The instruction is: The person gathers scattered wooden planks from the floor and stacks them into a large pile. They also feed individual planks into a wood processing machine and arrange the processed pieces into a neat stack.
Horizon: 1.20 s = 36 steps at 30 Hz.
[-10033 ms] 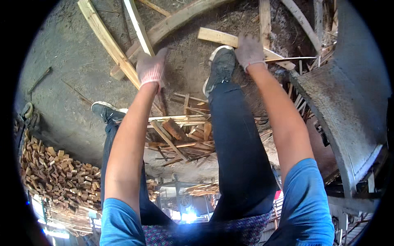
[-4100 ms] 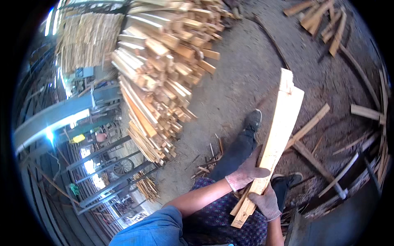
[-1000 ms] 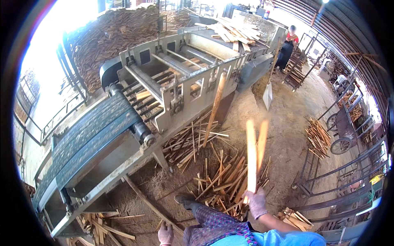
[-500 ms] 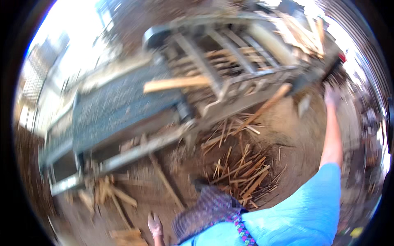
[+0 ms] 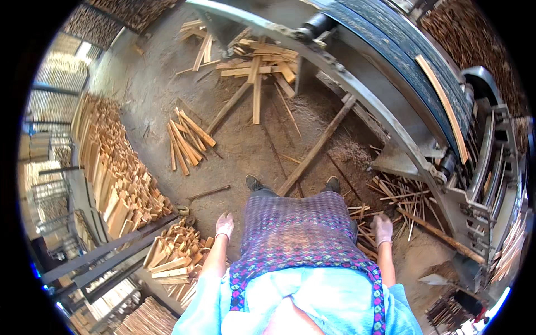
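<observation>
Both my hands hang at my sides in pale work gloves, on either side of my patterned apron (image 5: 304, 223). My left hand (image 5: 224, 225) is open with loosely extended fingers and nothing in it, above the floor near a stack of cut wood pieces (image 5: 170, 259). My right hand (image 5: 382, 229) also looks open and holds nothing that I can see. Behind it on the floor lie thin wood offcuts (image 5: 407, 201). A single wood strip (image 5: 444, 106) lies on the dark conveyor belt (image 5: 385, 53) at the upper right.
The conveyor's metal frame (image 5: 368, 92) runs along my right, with a slanted wooden beam (image 5: 318, 145) before my feet. Loose slats (image 5: 187, 139) and a board pile (image 5: 262, 64) lie ahead. A long wood stack (image 5: 120, 173) and metal rails (image 5: 111, 257) stand left.
My view has turned left, so the conveyor now sits at the upper right. My right arm, stretched out before, has come down beside my body. The left hand shows higher in the picture.
</observation>
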Each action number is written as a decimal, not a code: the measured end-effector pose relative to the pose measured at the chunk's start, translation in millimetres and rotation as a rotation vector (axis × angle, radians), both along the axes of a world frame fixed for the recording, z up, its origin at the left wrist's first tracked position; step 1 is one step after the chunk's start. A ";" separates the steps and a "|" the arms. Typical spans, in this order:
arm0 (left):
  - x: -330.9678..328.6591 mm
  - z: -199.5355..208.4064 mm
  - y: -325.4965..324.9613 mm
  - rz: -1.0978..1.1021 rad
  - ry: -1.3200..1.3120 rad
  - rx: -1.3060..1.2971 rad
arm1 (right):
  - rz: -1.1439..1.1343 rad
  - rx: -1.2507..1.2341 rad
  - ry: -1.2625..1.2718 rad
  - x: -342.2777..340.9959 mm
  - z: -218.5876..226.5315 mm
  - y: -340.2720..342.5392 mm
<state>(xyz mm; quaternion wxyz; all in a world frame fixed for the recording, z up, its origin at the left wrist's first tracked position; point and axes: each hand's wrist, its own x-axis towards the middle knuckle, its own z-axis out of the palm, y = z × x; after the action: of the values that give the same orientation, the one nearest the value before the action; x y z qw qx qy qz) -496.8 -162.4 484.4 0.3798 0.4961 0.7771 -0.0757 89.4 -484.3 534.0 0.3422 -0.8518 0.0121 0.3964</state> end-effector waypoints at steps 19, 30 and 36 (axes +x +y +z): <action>-101.1 -18.3 127.1 0.727 -0.496 0.126 | 0.866 -0.121 -0.235 -121.5 69.8 503.2; -10.2 40.4 191.9 0.957 -0.265 0.108 | 1.053 -0.382 -0.381 -61.9 -48.8 804.7; 68.9 -3.4 336.1 0.564 -0.340 -0.015 | 1.156 -0.532 -0.731 21.9 -176.6 904.6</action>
<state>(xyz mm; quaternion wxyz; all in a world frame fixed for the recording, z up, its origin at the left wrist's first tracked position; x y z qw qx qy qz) -428.0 173.7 481.0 0.5136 0.2641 0.8088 0.1106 111.3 420.3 357.4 -0.1577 -0.8544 -0.4582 0.1878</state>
